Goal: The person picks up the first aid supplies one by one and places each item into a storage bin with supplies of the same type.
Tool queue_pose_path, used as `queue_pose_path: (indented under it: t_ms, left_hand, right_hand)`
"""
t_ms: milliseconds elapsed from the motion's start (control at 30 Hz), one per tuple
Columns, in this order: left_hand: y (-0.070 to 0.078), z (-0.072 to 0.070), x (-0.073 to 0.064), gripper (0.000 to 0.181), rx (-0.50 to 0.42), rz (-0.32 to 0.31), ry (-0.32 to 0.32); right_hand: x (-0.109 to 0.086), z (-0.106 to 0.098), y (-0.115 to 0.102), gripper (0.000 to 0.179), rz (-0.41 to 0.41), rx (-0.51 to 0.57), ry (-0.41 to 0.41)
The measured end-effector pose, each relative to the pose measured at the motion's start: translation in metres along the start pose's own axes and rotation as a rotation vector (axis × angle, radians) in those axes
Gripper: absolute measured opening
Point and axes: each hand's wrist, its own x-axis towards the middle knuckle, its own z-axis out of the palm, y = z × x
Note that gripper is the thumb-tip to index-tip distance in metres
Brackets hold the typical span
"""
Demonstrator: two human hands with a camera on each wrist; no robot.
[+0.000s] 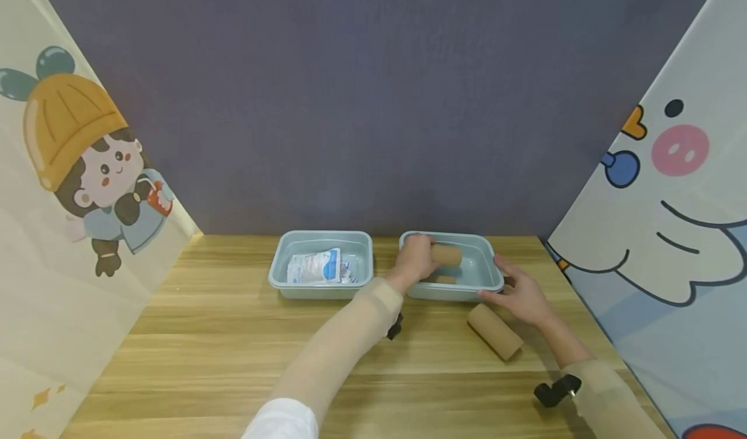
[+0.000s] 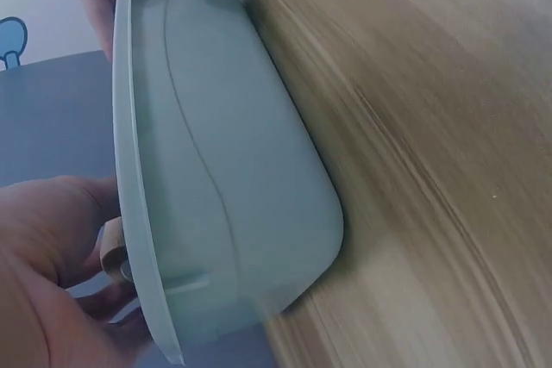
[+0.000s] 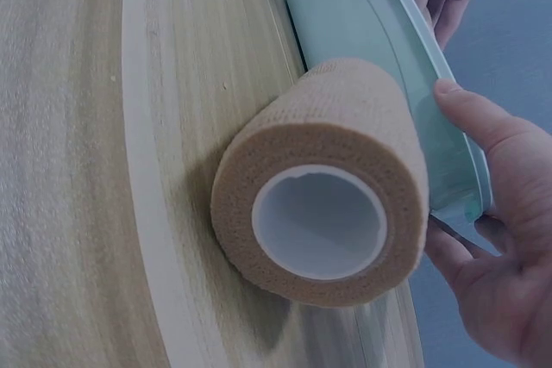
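My left hand reaches over the left end of the right-hand pale green tray and grips a tan bandage roll inside it. In the left wrist view, the roll's end shows between the fingers, partly behind the tray wall. A second tan roll lies lower in the tray, mostly hidden by the front rim. My right hand holds the tray's right end, thumb on the front rim. Just in front of the tray, another tan bandage roll with a white core lies on its side.
Left of that tray stands a matching pale green tray with a white and blue packet and smaller packaging in it. Both trays sit at the back of the wooden table, close to a dark grey wall. Printed panels flank the table.
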Motion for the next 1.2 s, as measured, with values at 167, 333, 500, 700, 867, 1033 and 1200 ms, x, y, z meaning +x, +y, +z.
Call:
queue_pose_path:
  t_ms: [167, 333, 500, 700, 867, 1033, 1200]
  left_hand:
    - [0.002, -0.006, -0.002, 0.042, 0.106, -0.004, 0.036]
    - [0.017, -0.022, -0.009, 0.051, 0.085, 0.069, 0.069]
    - [0.037, -0.036, -0.022, 0.054, 0.016, 0.155, 0.053]
    - [0.045, -0.040, -0.039, 0.053, -0.030, 0.217, 0.022]
    - [0.043, -0.037, -0.053, 0.059, -0.106, 0.325, 0.025]
    - [0.041, -0.024, -0.069, 0.063, -0.173, 0.492, 0.020]
    - [0.042, -0.005, -0.084, 0.053, -0.109, 0.678, -0.060]
  right_hand:
    - [0.001, 0.001, -0.003, 0.104, 0.005, 0.001, -0.012]
    - [0.004, 0.000, -0.003, 0.103, -0.002, -0.009, -0.005]
    - [0.006, -0.003, -0.005, 0.103, -0.001, -0.011, -0.017]
    - [0.006, -0.003, -0.006, 0.102, -0.009, 0.001, -0.027]
    - [0.006, -0.002, -0.005, 0.101, -0.019, 0.018, -0.017]
    - [0.005, -0.002, -0.001, 0.101, -0.019, 0.010, -0.013]
    - [0.004, -0.002, 0.002, 0.099, -0.025, -0.021, 0.003]
